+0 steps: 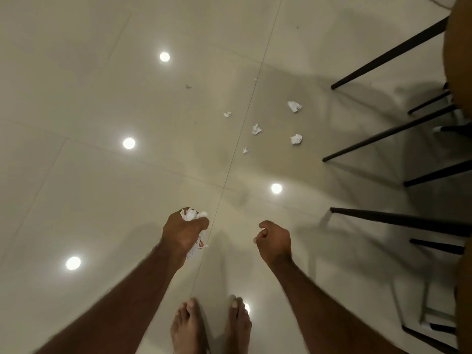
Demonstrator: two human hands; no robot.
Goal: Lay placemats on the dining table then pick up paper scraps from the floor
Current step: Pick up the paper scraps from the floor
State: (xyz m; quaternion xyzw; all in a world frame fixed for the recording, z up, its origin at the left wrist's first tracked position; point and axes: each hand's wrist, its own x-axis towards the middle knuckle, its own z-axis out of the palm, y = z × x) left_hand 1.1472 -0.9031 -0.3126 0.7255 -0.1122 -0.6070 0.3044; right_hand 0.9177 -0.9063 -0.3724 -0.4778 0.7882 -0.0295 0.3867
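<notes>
Scraps half-gathered, looking straight down at the floor

Left hand at lower centre is clenched around a wad of crumpled paper, while the right hand beside it is loosely curled and may pinch a tiny white bit, can't tell. Loose paper scraps lie scattered on the glossy tile floor at centre right, near the dark chair legs. Bare feet at bottom centre.

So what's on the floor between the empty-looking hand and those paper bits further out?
Head view: only bare floor tile with a ceiling-light reflection between right hand and paper scraps.
</notes>
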